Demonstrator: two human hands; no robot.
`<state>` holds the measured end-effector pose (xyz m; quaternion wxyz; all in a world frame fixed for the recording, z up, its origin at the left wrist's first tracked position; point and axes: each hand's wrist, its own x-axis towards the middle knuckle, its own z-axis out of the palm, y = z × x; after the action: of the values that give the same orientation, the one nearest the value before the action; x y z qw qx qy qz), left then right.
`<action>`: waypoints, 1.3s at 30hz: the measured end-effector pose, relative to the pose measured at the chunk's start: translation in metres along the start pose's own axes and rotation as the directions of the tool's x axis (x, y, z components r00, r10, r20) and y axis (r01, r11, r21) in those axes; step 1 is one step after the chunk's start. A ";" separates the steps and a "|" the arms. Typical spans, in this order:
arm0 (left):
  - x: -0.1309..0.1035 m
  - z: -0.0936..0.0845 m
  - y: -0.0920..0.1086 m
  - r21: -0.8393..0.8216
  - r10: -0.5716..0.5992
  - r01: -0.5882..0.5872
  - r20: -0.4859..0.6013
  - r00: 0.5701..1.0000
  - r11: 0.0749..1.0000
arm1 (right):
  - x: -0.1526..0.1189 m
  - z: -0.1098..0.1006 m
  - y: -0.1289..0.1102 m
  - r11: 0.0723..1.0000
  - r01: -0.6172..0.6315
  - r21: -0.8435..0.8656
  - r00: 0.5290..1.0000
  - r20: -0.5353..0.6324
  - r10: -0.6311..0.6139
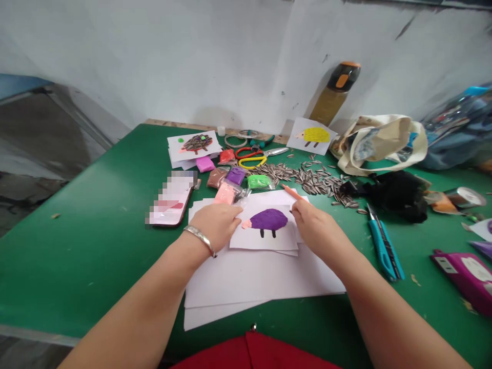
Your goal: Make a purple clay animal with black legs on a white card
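A white card [240, 242] bearing a purple clay hedgehog [269, 219], with a pink face and two black legs, lies on a stack of white paper [230, 282]. My left hand [215, 225], wearing a silver bracelet, has its fingers closed at the card's left edge, close to a bag of pink clay [225, 193]. On the card's right side, my right hand [317, 223] is closed round an orange pen [292, 192]. A small dark tip shows by its fingers; what it belongs to is unclear.
Sunflower seeds [315, 179], clay bags, and scissors [251, 156] lie behind the paper. A phone [172, 197] is on the left, a blue utility knife [384, 246] on the right. Two hedgehog cards, a bottle [334, 95] and a cloth bag [380, 143] are near the wall.
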<state>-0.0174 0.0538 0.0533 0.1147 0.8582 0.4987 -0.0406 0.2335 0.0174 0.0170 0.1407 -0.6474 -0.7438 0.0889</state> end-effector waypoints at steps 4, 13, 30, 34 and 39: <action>0.005 0.008 -0.004 -0.090 0.033 -0.041 -0.087 0.996 0.995 | 0.004 -0.002 -0.018 0.971 0.102 0.216 0.994 0.011 -0.107; 0.012 0.008 -0.005 -0.112 0.270 -0.273 -0.040 0.962 0.956 | 0.026 0.012 -0.037 0.882 0.387 0.270 0.918 -0.020 -0.397; 0.010 0.014 -0.006 -0.102 0.260 -0.260 -0.013 0.966 0.960 | 0.030 0.023 -0.046 0.876 0.439 0.197 0.896 -0.027 -0.443; 0.011 0.015 -0.005 -0.094 0.251 -0.251 -0.004 0.968 0.964 | 0.034 0.032 -0.048 0.877 0.451 0.165 0.891 -0.136 -0.433; 0.012 0.015 -0.003 -0.075 0.242 -0.241 0.000 0.970 0.968 | 0.035 0.035 -0.045 0.869 0.478 0.127 0.878 -0.100 -0.468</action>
<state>-0.0138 0.0616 0.0362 0.1528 0.9074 0.3913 -0.0117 0.1754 0.0470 0.0011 0.2301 -0.4361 -0.8658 0.0854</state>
